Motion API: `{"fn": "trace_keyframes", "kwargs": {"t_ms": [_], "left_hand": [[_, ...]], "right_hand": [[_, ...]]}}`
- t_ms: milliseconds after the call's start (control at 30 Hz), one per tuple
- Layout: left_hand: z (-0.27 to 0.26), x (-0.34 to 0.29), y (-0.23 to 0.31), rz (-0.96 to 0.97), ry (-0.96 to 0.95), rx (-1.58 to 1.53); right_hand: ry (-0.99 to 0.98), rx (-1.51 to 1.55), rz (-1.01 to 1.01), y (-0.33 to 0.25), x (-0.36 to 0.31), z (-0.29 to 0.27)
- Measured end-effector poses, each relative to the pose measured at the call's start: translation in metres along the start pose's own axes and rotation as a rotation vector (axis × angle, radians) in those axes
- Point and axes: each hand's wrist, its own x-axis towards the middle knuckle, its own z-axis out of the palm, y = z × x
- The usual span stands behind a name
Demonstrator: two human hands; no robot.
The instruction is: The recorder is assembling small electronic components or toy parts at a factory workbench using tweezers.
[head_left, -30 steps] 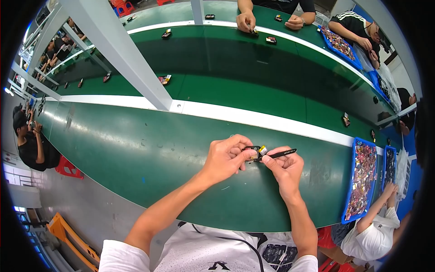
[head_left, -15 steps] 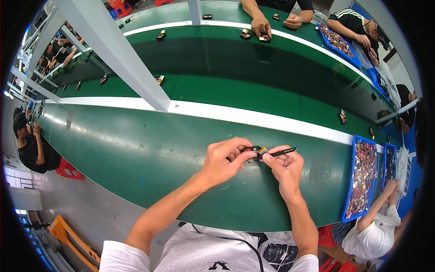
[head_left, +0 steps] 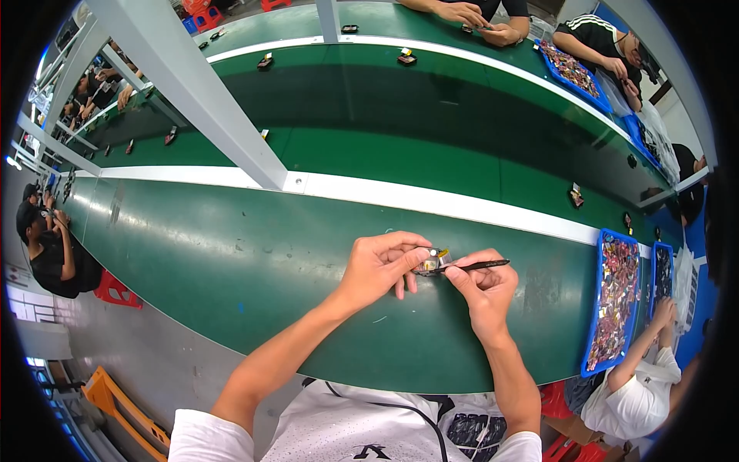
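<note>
1. From my remote seat, I see the left hand (head_left: 382,266) pinching a small electronic part (head_left: 428,263) between thumb and fingers, its grip narrow.
2. The right hand (head_left: 483,286) holds a slim black tool (head_left: 489,264), its handle pointing right and its working end at the part.
3. The part sits between both hands, above the green table (head_left: 269,285); it shows a yellow piece, though I can't fairly tell whether the tool's tip touches it.
4. On the table's right side, I make out a blue tray (head_left: 593,316) heaped with small reddish pieces.
5. Beyond the white rail (head_left: 431,202), I see a green belt (head_left: 369,158) carrying scattered units, one (head_left: 576,195) toward the right.
6. At far right, a co-worker in white (head_left: 631,400) reaches forward.
</note>
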Motion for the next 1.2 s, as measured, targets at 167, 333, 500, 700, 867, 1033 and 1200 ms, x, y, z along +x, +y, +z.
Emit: {"fn": "trace_keyframes", "kwargs": {"t_ms": [167,333,500,700,867,1033,1200], "left_hand": [[-0.0007,0.0,-0.0016,-0.047,-0.046,-0.08],[0.0016,-0.0015,-0.0013,-0.025,-0.031,-0.113],[0.0039,-0.0029,-0.0015,0.0,-0.008,-0.099],[0.0052,-0.0049,-0.0018,0.013,0.02,-0.087],[0.0061,-0.0054,-0.0024,0.014,0.03,-0.092],[0.0063,-0.0057,-0.0029,0.018,0.03,-0.101],[0.0065,-0.0055,-0.0002,0.03,0.008,-0.101]], "right_hand": [[0.031,-0.092,-0.195,0.0067,-0.0028,0.0025],[0.029,-0.155,-0.249,0.0091,-0.0034,0.0014],[0.043,-0.134,-0.213,0.0082,-0.0038,0.0031],[0.055,-0.142,-0.221,0.0082,-0.0054,0.0051],[0.065,-0.172,-0.231,0.0073,-0.0059,0.0051],[-0.023,-0.267,-0.222,0.0045,-0.0076,-0.0029],[-0.029,-0.285,-0.262,0.002,-0.0043,-0.0033]]}}
